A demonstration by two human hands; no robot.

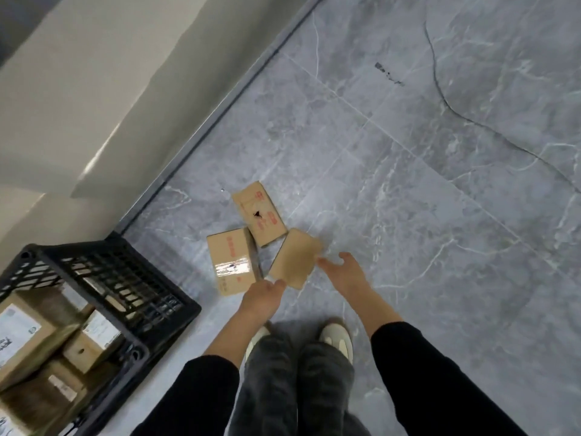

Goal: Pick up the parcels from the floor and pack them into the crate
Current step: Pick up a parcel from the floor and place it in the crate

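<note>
A: Parcels, position?

B: Three on the grey floor (408,184), bunched near the wall; printed parcel (260,214) farthest out; taped parcel (232,265) on the crate side; plain parcel (295,262) nearest the feet, apparently tilted up on an edge (blurred; cannot say whether it is clear of the floor).

A: Hands?

B: Both flank the plain parcel. Right hand (345,272) has its fingers spread wide, thumb tip just at the parcel's right edge, holding nothing; left hand (265,294) is at the near corner, thumb touching the card, other fingers hidden behind the knuckles; cannot tell whether they grip.

A: Why one hand on each side?

B: My reading: the face is broad and flat, so a squeeze from both edges suits it better than a pinch. The crate (132,287) stands open to the left, close by; several boxes (91,341) lie inside it already, so room looks tight; this one likely has to go in flat on top.
</note>
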